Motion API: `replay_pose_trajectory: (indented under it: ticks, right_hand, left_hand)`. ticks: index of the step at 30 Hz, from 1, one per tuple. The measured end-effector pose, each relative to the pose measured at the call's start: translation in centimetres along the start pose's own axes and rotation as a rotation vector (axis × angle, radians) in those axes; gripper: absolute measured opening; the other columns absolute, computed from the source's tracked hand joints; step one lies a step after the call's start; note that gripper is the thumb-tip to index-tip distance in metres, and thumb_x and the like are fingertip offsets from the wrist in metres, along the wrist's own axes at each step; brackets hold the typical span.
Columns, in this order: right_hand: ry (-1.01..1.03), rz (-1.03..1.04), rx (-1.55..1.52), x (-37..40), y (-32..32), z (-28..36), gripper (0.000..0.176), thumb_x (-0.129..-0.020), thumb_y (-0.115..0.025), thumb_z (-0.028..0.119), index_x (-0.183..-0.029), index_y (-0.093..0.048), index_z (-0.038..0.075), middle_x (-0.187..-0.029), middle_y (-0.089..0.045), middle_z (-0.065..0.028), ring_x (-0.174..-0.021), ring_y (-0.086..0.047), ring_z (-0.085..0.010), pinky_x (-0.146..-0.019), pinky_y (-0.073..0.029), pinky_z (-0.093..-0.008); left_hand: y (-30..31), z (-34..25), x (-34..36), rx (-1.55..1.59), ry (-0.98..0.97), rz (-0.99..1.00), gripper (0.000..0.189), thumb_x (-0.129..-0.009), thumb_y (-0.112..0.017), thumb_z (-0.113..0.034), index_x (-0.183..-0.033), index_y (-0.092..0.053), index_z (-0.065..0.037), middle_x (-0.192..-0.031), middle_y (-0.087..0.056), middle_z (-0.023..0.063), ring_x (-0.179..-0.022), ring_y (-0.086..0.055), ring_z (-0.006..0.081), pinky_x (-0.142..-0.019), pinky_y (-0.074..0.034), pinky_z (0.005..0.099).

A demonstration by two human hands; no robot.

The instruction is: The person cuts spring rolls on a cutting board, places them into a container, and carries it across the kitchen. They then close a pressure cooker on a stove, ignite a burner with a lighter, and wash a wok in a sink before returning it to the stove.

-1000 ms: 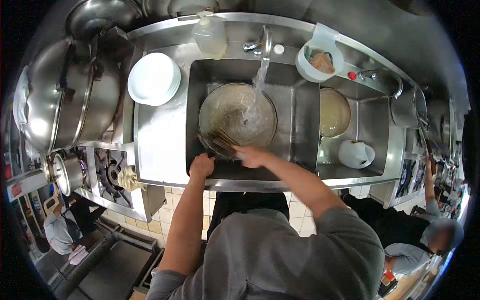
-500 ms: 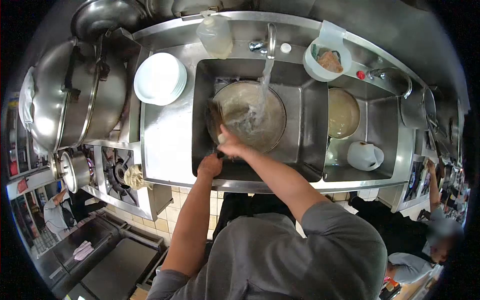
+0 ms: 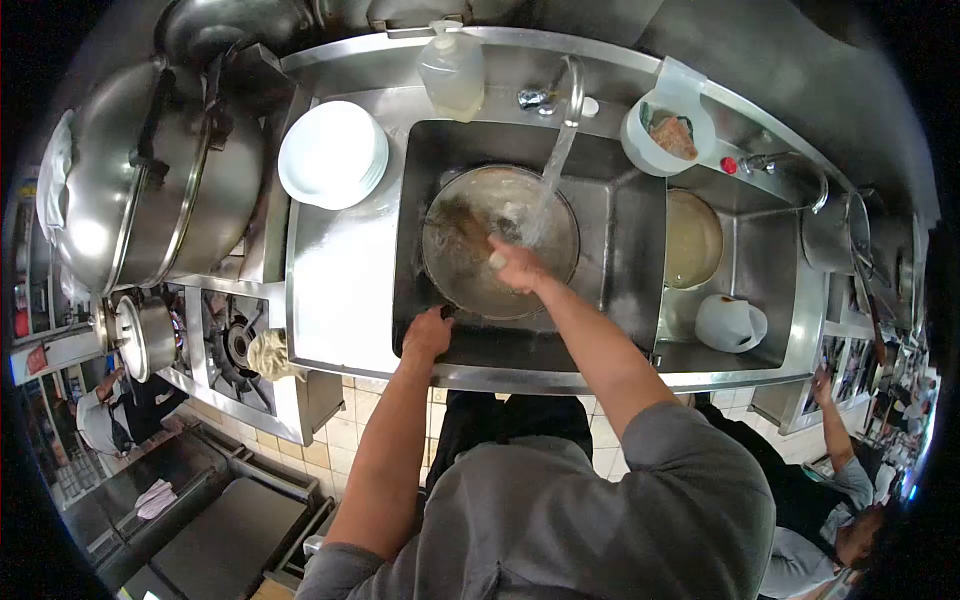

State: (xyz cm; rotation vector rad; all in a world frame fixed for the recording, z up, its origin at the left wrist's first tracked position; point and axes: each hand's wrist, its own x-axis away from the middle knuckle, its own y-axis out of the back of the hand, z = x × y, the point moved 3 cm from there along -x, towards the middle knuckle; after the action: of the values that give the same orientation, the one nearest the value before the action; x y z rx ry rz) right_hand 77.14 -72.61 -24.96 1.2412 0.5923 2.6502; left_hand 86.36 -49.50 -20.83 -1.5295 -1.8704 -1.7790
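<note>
A large round wok [image 3: 535, 285] lies in the left sink basin [image 3: 625, 250], with water pooled inside it. My left hand [image 3: 428, 333] is closed around its dark handle at the near left rim. Over the wok, my right hand [image 3: 518, 266] grips the pale end of a brush [image 3: 465, 228], whose brown bristles are smeared by motion against the inside of the wok. Water [image 3: 553, 175] runs from the faucet [image 3: 574, 90] into the wok beside the bristles.
White plates [image 3: 333, 155] are stacked on the left counter. A soap bottle [image 3: 451, 75] and a white container [image 3: 655, 140] stand along the back. The right basin holds a pan of cloudy liquid [image 3: 693, 240] and a cut white jug [image 3: 730, 325]. A co-worker [image 3: 835, 520] is at right.
My right hand and the brush have moved right and slightly farther into the wok, away from my left hand. My left hand keeps hold of the handle. The view has shifted a little.
</note>
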Motion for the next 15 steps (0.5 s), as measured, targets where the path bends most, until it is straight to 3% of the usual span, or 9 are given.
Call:
replay_pose_trajectory:
  ticks: [2, 4, 5, 7, 8, 10, 13, 15]
  right_hand:
    - [0.018, -0.257, 0.012, -2.4, 1.8, -1.4, 0.085, -0.088, -0.067, 0.022, -0.158, -0.021, 0.037, -0.122, -0.065, -0.0188, -0.074, -0.067, -0.0207, -0.059, -0.054, -0.0357]
    - [-0.091, -0.311, -0.23, -1.7, 2.0, -1.5, 0.087, -0.087, -0.068, 0.017, -0.158, -0.022, 0.034, -0.142, -0.054, -0.0142, -0.084, -0.067, -0.0216, -0.061, -0.056, -0.0367]
    - [-0.095, -0.31, -0.234, -1.1, 1.5, -0.9, 0.087, -0.087, -0.068, 0.017, -0.158, -0.022, 0.034, -0.142, -0.054, -0.0142, -0.084, -0.067, -0.0216, -0.061, -0.056, -0.0367]
    - [-0.07, -0.109, -0.448, 0.9, 0.0, 2.0, 0.086, -0.087, -0.069, 0.018, -0.157, -0.023, 0.037, -0.142, -0.054, -0.014, -0.091, -0.068, -0.0265, -0.074, -0.057, -0.0419]
    - [-0.067, -0.102, -0.442, 2.2, 0.3, 2.6, 0.086, -0.087, -0.069, 0.018, -0.157, -0.023, 0.037, -0.142, -0.054, -0.014, -0.091, -0.068, -0.0265, -0.074, -0.057, -0.0419]
    - [0.001, 0.318, -0.171, 5.3, 0.1, 3.0, 0.088, -0.085, -0.07, 0.019, -0.158, -0.024, 0.033, -0.122, -0.066, -0.0153, -0.06, -0.058, -0.0181, -0.052, -0.049, -0.0351]
    - [-0.072, 0.452, 0.207, 9.3, 4.2, -1.1, 0.092, -0.079, -0.073, 0.013, -0.157, -0.028, 0.035, -0.123, -0.065, -0.0131, -0.087, -0.065, -0.0231, -0.072, -0.055, -0.0354]
    - [0.012, 0.38, 0.468, 6.9, 8.3, -6.4, 0.087, -0.079, -0.069, 0.011, -0.154, -0.032, 0.037, -0.129, -0.062, -0.0133, -0.109, -0.062, -0.0286, -0.089, -0.052, -0.0377]
  left_hand:
    - [0.0, 0.0, -0.2, -0.008, -0.02, -0.027, 0.054, -0.101, -0.049, -0.036, -0.134, -0.049, 0.006, -0.127, -0.059, 0.0298, -0.119, -0.056, 0.0446, -0.105, -0.044, 0.049]
    - [0.1, -0.1, -0.1, -0.024, 0.002, -0.016, 0.054, -0.101, -0.049, -0.036, -0.134, -0.05, 0.007, -0.127, -0.059, 0.0303, -0.119, -0.057, 0.0449, -0.104, -0.045, 0.0488]
    - [0.3, -0.5, -0.1, -0.028, 0.013, -0.017, 0.054, -0.1, -0.049, -0.037, -0.133, -0.05, 0.007, -0.127, -0.059, 0.0308, -0.118, -0.057, 0.0452, -0.104, -0.045, 0.0487]
    - [-0.8, 0.2, -0.7, -0.035, -0.008, -0.042, 0.053, -0.1, -0.05, -0.036, -0.133, -0.05, 0.006, -0.125, -0.061, 0.0288, -0.118, -0.058, 0.044, -0.103, -0.046, 0.0486]
    - [-1.4, 0.8, -1.0, -0.047, -0.026, -0.07, 0.053, -0.1, -0.052, -0.035, -0.133, -0.05, 0.006, -0.123, -0.062, 0.0268, -0.118, -0.058, 0.0428, -0.102, -0.047, 0.0486]
    - [-2.0, 1.5, -1.2, -0.057, -0.027, -0.048, 0.051, -0.099, -0.053, -0.035, -0.129, -0.053, 0.006, -0.122, -0.063, 0.0272, -0.118, -0.058, 0.0425, -0.101, -0.048, 0.0483]
    - [-0.6, 0.8, -1.5, -0.067, 0.012, 0.041, 0.047, -0.098, -0.054, -0.034, -0.121, -0.059, 0.006, -0.12, -0.063, 0.0279, -0.117, -0.059, 0.0419, -0.1, -0.048, 0.0478]
    - [-1.6, 1.2, -1.2, -0.067, 0.065, 0.138, 0.044, -0.098, -0.055, -0.033, -0.116, -0.062, 0.006, -0.119, -0.063, 0.0282, -0.116, -0.06, 0.0415, -0.099, -0.049, 0.0475]
